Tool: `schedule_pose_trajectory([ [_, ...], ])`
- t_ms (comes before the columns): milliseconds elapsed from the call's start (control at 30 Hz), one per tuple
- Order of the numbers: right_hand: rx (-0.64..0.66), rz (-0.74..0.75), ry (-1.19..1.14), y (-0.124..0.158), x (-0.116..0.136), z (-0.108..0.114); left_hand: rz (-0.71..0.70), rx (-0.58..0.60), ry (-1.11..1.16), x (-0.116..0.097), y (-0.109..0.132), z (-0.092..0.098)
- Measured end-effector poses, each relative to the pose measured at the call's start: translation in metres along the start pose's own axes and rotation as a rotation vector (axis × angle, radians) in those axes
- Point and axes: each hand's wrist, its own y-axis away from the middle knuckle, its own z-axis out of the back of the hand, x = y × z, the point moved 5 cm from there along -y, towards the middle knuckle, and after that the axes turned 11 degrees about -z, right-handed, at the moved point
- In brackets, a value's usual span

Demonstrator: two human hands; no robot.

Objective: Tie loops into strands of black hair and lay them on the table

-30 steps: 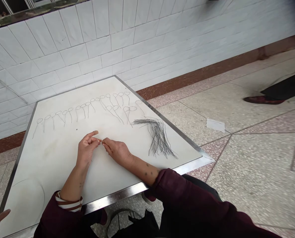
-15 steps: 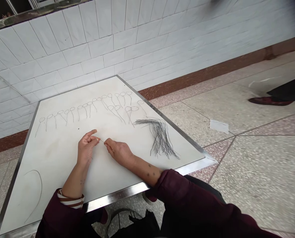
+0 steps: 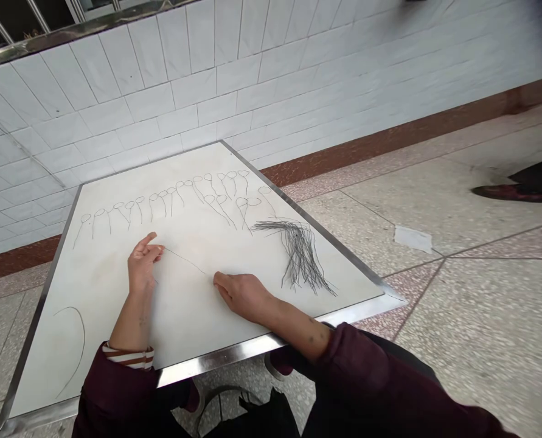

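A white, metal-edged bench (image 3: 198,331) is carrying everything. Across its far part, looped wires (image 3: 151,213) are lying in an uneven row, with a few more just in front; these are looking finished. At the right, a dark bundle of wires (image 3: 300,255) is fanning out with no clear loops showing, so plenty seems to be remaining unshaped. A long curved wire (image 3: 84,340) is lying apart at the left. Between the rows and the near edge, the left hand (image 3: 143,264) is pinching one end of a thin wire (image 3: 184,259), while the right hand (image 3: 246,295) is closing its fingers on the other. No loop is showing in that stretch. Its long axis is slanting from the left hand rightward and toward the body; both tips are hiding in the fingers.
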Motion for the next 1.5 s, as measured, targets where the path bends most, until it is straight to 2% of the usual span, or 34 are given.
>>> schedule_pose_trajectory([
  [100,0.002,-0.052,-0.280,0.004,-0.010,0.020,-0.010,-0.015,-0.036,-0.005,-0.003,0.007],
  [200,-0.064,-0.133,-0.515,-0.008,-0.014,0.031,0.058,0.162,-0.070,-0.005,0.002,-0.007],
  [300,-0.126,-0.134,-0.592,-0.028,-0.005,0.024,0.110,0.356,-0.094,-0.004,0.015,-0.031],
  [367,-0.101,-0.104,-0.644,-0.040,0.004,0.011,0.129,0.447,-0.100,-0.004,0.023,-0.043],
  [500,-0.108,-0.057,-0.664,-0.052,0.011,-0.004,0.222,0.568,-0.047,0.000,0.032,-0.053],
  [633,-0.181,-0.083,-0.605,-0.053,0.004,-0.002,0.242,0.593,0.036,0.000,0.031,-0.050],
  [767,-0.131,-0.033,-0.638,-0.054,0.007,0.000,0.223,0.554,0.039,0.000,0.031,-0.050],
  [933,-0.052,-0.125,-0.766,-0.056,0.008,-0.007,0.167,0.496,0.014,-0.003,0.033,-0.055],
  [1133,-0.176,-0.158,-0.673,-0.056,-0.001,-0.006,0.171,0.588,-0.018,-0.001,0.033,-0.053],
  [1233,-0.133,-0.136,-0.669,-0.056,0.000,-0.006,0.151,0.626,-0.012,-0.001,0.034,-0.053],
  [1400,0.010,-0.101,-0.700,-0.056,0.003,-0.008,0.160,0.673,0.007,0.001,0.039,-0.057],
  [1500,0.023,-0.081,-0.655,-0.056,0.000,-0.006,0.161,0.713,0.010,0.002,0.041,-0.059],
])
